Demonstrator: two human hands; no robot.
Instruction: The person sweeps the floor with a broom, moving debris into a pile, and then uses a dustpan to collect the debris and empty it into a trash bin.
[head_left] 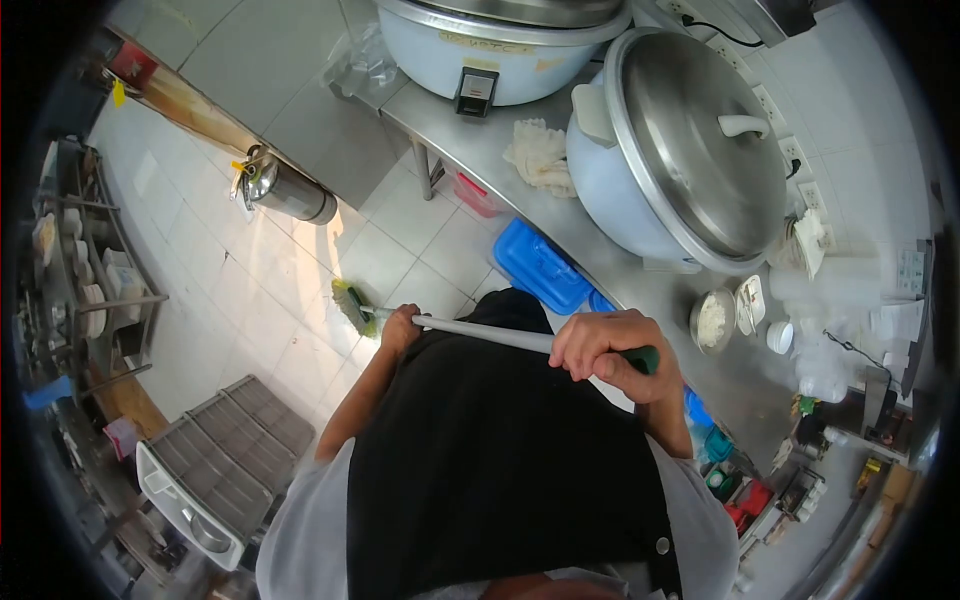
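Observation:
A broom [485,332] with a pale grey handle slants across the front of my black apron. My left hand [401,329] is wrapped round the handle's lower part, close to the bristles. Higher up, my right hand [608,355] grips it near the dark green end. The green and yellow broom head [352,308] is over the white tiled floor [400,250], to the left of my left hand.
On my right runs a steel counter [480,165] with two large rice cookers [620,205], a cloth [541,158] and a bowl of white food [712,322]. Blue containers [541,266] sit under it. A fire extinguisher [290,190], a grey crate [235,440] and shelving [100,250] stand to the left.

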